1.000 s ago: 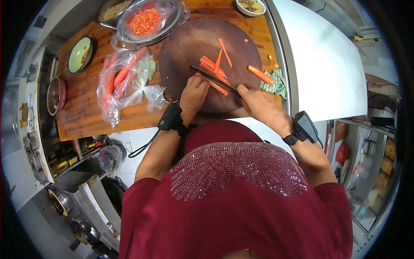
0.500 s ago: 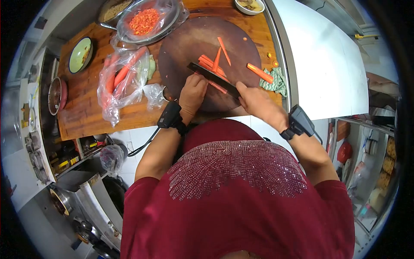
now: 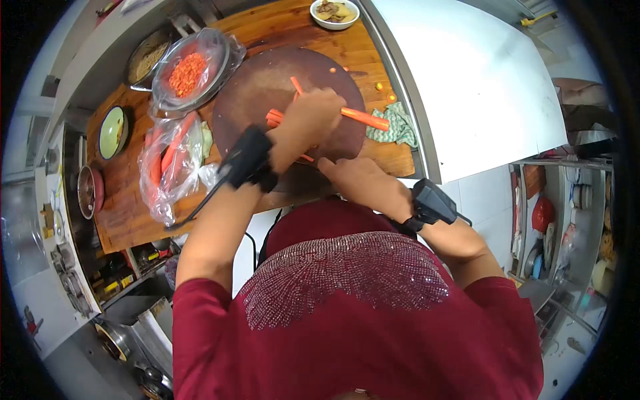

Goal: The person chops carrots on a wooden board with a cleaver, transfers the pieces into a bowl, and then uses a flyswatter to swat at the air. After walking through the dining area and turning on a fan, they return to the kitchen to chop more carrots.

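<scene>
My left hand (image 3: 312,117) reaches across the round dark cutting board (image 3: 257,83), its fingers curled over the inner end of a long carrot stick (image 3: 365,119) that lies at the board's right edge. More carrot sticks (image 3: 273,117) lie just left of that hand, and one (image 3: 295,85) lies farther back. At the board's near edge my right hand (image 3: 357,179) is closed around the knife's handle. The blade is hidden under my left forearm.
A green cloth (image 3: 399,125) lies right of the board. Left of it are a plastic bag of whole carrots (image 3: 170,157), a bag-lined bowl of diced carrot (image 3: 188,72), a green dish (image 3: 111,131) and a small bowl (image 3: 334,12). A steel counter (image 3: 467,80) is to the right.
My left hand left the sticks it was steadying and reached right, over the board, to the long carrot stick. The knife came off the sticks and my right hand drew back to the near edge.
</scene>
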Available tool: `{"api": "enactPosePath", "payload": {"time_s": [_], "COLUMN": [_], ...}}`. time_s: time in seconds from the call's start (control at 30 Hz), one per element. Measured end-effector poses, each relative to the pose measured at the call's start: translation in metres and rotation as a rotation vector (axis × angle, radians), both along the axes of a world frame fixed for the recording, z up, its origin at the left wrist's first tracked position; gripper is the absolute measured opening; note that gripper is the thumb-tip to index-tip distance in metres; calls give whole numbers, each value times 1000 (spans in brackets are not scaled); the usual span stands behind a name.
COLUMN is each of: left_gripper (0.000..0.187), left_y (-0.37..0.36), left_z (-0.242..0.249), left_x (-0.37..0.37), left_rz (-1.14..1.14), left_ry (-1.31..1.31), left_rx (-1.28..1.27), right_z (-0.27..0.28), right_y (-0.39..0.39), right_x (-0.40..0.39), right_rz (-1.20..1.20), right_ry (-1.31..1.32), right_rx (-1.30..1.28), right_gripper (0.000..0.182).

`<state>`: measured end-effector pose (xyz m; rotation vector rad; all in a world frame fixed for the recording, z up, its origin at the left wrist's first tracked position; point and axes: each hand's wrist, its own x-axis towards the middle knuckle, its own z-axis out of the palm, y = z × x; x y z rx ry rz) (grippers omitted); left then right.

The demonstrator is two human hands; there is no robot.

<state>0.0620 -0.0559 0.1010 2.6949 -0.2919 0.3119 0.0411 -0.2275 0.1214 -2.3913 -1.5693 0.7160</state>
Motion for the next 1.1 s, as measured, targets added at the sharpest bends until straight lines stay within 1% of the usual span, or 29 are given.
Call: {"api": "enactPosePath", "payload": {"time_s": [0.07,0.1,0.17,0.27,0.33,0.37,0.43,0.5,0.53,0.57,0.63,0.67,0.73,0.77,0.8,0.83,0.9,0.97,1.1], "left_gripper": [28,28,35,31,29,26,23,23,25,27,28,28,27,27,27,27,27,26,26], "left_y": [-18,-24,-35,-45,-44,-41,-26,4,16,26,50,61,78,80,79,74,69,69,56], "left_z": [-32,-42,-58,-63,-56,-52,-35,-9,17,40,54,51,20,4,-13,-20,-39,-59,-61], "left_x": [18,28,45,55,56,56,48,29,11,-13,-58,-82,-125,-133,-139,-141,-130,-119,-120], "left_rz": [-171,-176,-188,-218,-230,-238,-231,-219,-137,-54,67,84,186,203,176,151,168,128,151], "left_ry": [218,220,227,285,313,367,431,147,138,124,0,-2,81,79,68,57,57,-50,-112], "left_rx": [146,151,244,207,176,161,149,-162,-261,-359,-341,-337,-208,-211,-136,-62,-51,-1,13], "right_z": [-3,-5,-12,-22,-22,-21,-23,-27,-27,-28,-30,-30,-27,-26,-26,-24,-20,-14,-1], "right_y": [-2,-3,-3,-5,-7,-7,-7,-5,-3,-2,-2,-1,1,3,5,8,14,16,16], "right_x": [1,1,1,-1,0,2,5,12,17,23,34,40,50,54,58,60,57,51,37], "right_rz": [-26,-50,-62,-79,-86,-94,-87,-95,-110,-96,-105,-88,-138,-121,-139,-154,-104,-64,-26], "right_ry": [30,61,58,46,39,57,84,68,132,136,139,142,89,90,68,46,8,-42,-88], "right_rx": [48,89,87,110,147,150,159,180,146,153,134,136,114,111,105,97,66,119,51], "right_gripper": [20,23,25,27,27,25,23,19,18,18,21,21,20,20,20,20,19,18,15]}}
